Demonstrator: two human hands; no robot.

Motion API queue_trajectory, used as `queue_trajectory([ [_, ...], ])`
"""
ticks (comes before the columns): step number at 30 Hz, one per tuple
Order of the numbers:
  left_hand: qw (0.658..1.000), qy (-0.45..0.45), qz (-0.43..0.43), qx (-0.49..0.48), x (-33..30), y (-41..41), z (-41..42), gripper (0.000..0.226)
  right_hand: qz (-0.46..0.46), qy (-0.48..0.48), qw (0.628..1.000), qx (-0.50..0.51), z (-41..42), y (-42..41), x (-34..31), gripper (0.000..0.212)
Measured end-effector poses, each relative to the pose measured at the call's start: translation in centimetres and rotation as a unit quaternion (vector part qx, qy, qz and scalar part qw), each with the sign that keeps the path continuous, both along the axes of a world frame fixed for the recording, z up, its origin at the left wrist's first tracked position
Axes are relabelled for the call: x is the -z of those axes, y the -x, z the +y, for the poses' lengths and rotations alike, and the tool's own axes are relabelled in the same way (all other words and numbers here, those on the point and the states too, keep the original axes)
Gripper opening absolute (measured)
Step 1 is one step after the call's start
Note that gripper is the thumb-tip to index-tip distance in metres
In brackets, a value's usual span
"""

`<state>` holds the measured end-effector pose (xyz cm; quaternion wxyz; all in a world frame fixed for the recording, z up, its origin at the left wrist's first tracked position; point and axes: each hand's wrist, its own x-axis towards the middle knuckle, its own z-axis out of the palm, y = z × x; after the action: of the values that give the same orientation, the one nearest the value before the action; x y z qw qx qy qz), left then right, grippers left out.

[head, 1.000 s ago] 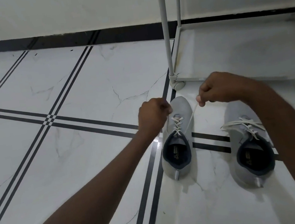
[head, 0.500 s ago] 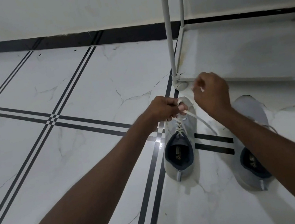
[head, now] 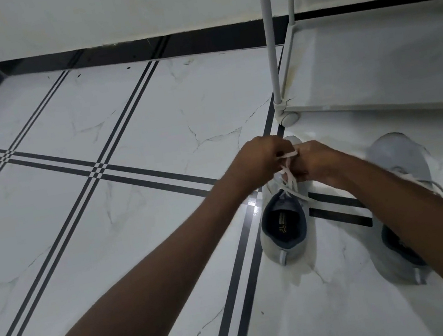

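Observation:
Two grey sneakers with dark blue linings stand on the white marble floor, toes pointing away from me. Over the tongue of the left sneaker (head: 285,233) my left hand (head: 261,161) and my right hand (head: 317,162) are close together. Each pinches a strand of its white shoelace (head: 289,177), which crosses between the fingers and runs down to the eyelets. The right sneaker (head: 399,167) lies partly hidden behind my right forearm, its laces loose.
A white plastic rack (head: 372,60) with thin upright poles stands just beyond the shoes at the right, its lowest shelf near floor level and a round foot (head: 288,117) close to my hands. Black-striped tiles stretch to the left. A black skirting runs along the wall.
My hands, which pulled the lace ends apart a second ago, have come together above the left sneaker with the lace crossed between them. The view has tilted down and closer.

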<state>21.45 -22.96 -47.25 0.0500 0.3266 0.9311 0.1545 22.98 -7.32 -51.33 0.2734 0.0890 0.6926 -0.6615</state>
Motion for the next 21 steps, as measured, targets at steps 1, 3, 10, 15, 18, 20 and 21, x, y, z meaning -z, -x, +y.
queue_trajectory([
  [1, 0.999, 0.017, 0.041, 0.006, 0.8, -0.3, 0.1, 0.023, 0.001, -0.01, 1.0, -0.003, 0.0, 0.2, 0.2, 0.026],
  [3, 0.994, 0.035, 0.103, 0.014, 1.9, -0.7, 0.1, 0.03, -0.013, -0.006, 0.999, -0.032, 0.2, 0.4, 0.4, 0.022],
  [10, 0.955, -0.214, -0.071, -0.194, 2.5, -1.1, -0.6, 0.022, -0.001, -0.069, 0.997, -0.017, 1.3, 1.3, 1.1, 0.021],
  [15, 0.792, -0.393, -0.347, -0.313, 1.0, -0.5, -3.1, 0.018, -0.023, -0.042, 0.997, 0.06, 2.5, 1.6, 0.6, 0.019],
  [18, 0.665, -0.466, -0.447, -0.375, 0.2, 0.6, -4.8, 0.015, -0.037, 0.032, 0.995, 0.092, 2.9, 1.6, 0.0, 0.019],
  [20, 0.605, -0.491, -0.472, -0.412, 0.1, 1.0, -5.9, 0.018, -0.032, 0.058, 0.99, 0.127, 3.4, 1.5, -0.2, 0.024],
  [21, 0.589, -0.491, -0.468, -0.439, 0.2, 1.1, -6.4, 0.025, -0.034, 0.072, 0.986, 0.146, 3.7, 1.5, -0.2, 0.025],
])
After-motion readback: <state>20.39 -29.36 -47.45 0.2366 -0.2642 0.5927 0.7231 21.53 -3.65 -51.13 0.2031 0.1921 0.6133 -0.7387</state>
